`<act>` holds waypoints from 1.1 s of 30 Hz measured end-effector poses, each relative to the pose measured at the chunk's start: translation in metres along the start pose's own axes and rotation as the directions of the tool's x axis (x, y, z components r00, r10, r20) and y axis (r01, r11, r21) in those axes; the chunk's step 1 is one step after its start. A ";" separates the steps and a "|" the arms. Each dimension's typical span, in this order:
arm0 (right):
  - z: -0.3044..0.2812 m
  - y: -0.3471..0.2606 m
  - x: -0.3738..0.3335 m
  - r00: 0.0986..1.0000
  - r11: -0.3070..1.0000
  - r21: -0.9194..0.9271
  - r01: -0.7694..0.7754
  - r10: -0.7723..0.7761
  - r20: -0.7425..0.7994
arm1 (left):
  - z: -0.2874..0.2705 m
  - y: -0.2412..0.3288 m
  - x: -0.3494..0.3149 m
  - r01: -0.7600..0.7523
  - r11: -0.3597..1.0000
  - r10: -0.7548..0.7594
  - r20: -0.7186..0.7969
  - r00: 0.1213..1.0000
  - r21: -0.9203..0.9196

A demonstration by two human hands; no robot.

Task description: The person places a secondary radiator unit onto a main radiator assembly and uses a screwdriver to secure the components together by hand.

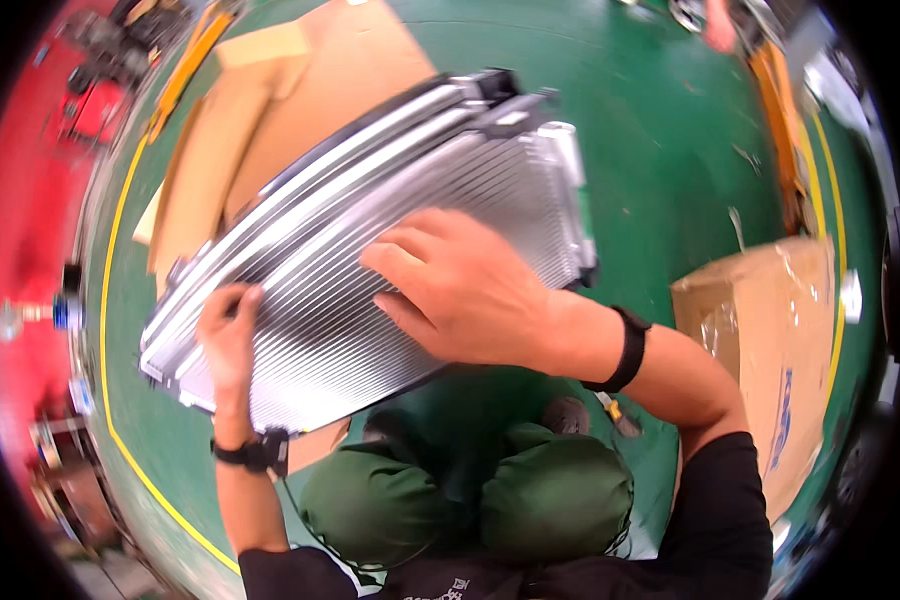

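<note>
A silver car radiator or condenser (350, 350) with fine ribbed fins and black end brackets lies tilted in front of my knees. My left hand (228, 340) is at its left part, thumb and fingertips drawn together in a pinch; whatever is between them, if anything, is too small to make out. Over the middle of the fins is my right hand (460, 285), its fingers bent and its thumb apart from them, with nothing visible in it. Motion blurs the fingertips, so contact with the fins is unclear.
Flattened cardboard (335, 70) lies beyond the radiator at the left. A cardboard box (780, 360) stands at my right. Near my right foot rests a yellow-handled brush (620, 412). Orange lift arms (775, 130) and yellow floor lines (110, 300) flank the green floor (630, 130).
</note>
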State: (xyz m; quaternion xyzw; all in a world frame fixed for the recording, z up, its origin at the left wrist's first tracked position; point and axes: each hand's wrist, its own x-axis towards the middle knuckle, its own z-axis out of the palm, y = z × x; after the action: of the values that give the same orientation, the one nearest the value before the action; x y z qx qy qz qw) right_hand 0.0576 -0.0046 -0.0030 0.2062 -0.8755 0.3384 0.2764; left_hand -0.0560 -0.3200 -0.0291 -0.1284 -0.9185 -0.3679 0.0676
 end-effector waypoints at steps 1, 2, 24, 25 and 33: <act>0.016 -0.007 0.019 0.995 0.996 -0.061 0.073 -0.068 0.067 | -0.001 -0.004 -0.001 -0.102 0.995 0.102 -0.037 0.994 0.015; 0.030 -0.015 0.037 0.981 0.981 -0.109 0.162 -0.148 0.124 | -0.003 -0.014 0.001 -0.128 0.992 0.128 -0.036 0.991 0.008; 0.108 -0.031 0.107 0.784 0.944 -0.287 -0.163 0.300 0.544 | -0.073 -0.098 -0.145 0.687 0.572 -0.371 0.605 0.704 -0.448; 0.105 -0.027 0.104 0.789 0.940 -0.270 -0.209 0.325 0.522 | -0.065 -0.118 -0.163 0.767 0.506 -0.400 0.681 0.613 -0.394; 0.088 -0.025 0.109 0.734 0.910 -0.220 -0.351 0.413 0.539 | 0.007 -0.188 -0.227 0.719 -0.338 -0.386 0.786 0.482 -0.607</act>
State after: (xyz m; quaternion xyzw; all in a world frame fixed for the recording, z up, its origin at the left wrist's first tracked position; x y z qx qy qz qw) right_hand -0.0422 -0.1029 0.0228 0.0996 -0.9571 0.2641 -0.0654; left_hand 0.1081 -0.4884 -0.2070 0.2896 -0.3468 -0.8231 -0.3442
